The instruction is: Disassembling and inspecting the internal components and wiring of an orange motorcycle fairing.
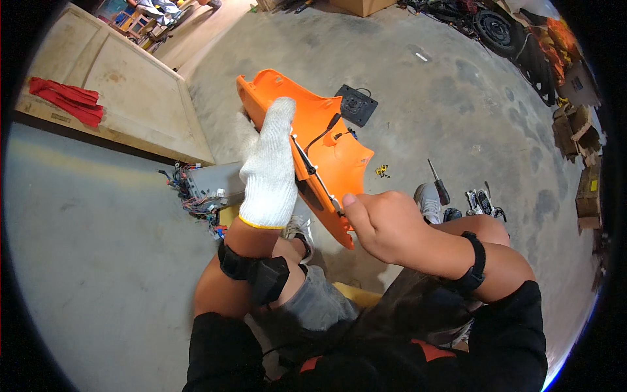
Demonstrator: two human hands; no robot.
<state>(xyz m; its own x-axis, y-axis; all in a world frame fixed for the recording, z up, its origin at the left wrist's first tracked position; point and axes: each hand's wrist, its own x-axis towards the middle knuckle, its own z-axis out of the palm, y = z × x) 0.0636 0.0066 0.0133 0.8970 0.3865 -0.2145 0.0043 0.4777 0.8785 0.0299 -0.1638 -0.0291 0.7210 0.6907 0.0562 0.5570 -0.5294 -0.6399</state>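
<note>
My left hand [270, 163], in a white knitted glove with a yellow hem, grips an orange curved plastic panel [333, 160] by its left edge, thumb on the inner face. The panel is tilted above the floor in front of my knees. Along its near edge runs a thin white-and-black strip [313, 171], and a black cable with a plug [324, 132] lies against the inside. My bare right hand [385, 225] is closed at the panel's lower right end, thumb by the end of the strip. Its curled fingers hide whatever they pinch.
A screwdriver [439, 183] and a small yellow-and-black part [382, 171] lie on the concrete floor. Beyond the panel is a black square speaker-like unit [356, 106]. A grey box with tangled wires [215, 186] sits left, near a wooden board with a red glove [68, 101]. Cardboard boxes [578, 134] line the right.
</note>
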